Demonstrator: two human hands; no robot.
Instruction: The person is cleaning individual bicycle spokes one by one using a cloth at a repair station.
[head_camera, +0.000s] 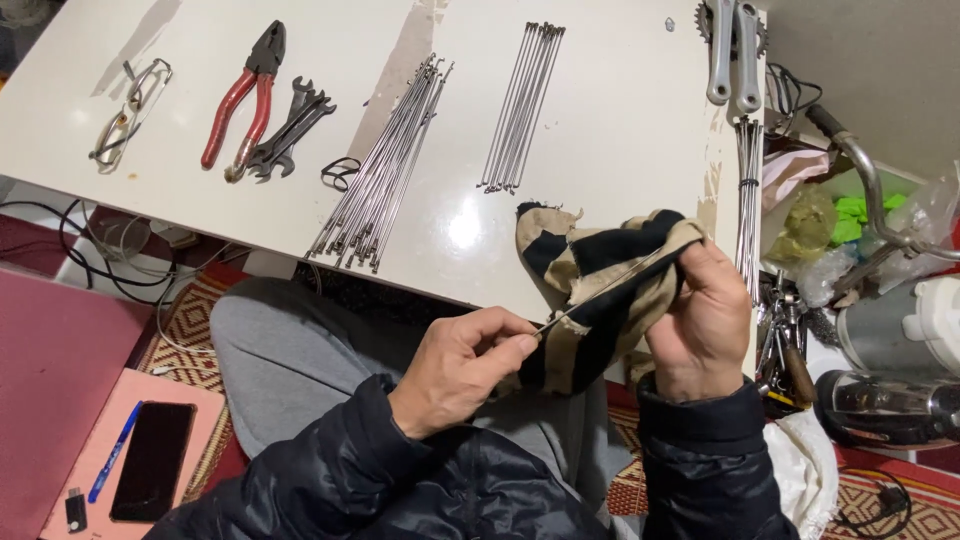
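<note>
White tabletop (600, 150) fills the upper frame; below its edge, your left hand (460, 365) pinches a thin metal spoke (600, 292). It slants up-right into the striped cloth (590, 290) your right hand (705, 325) grips around it. Spoke bundles (385, 165) lie above.

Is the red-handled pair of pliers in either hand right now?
No. The pliers lie on the white table; the left hand pinches a spoke, and the right hand grips the striped cloth.
</note>
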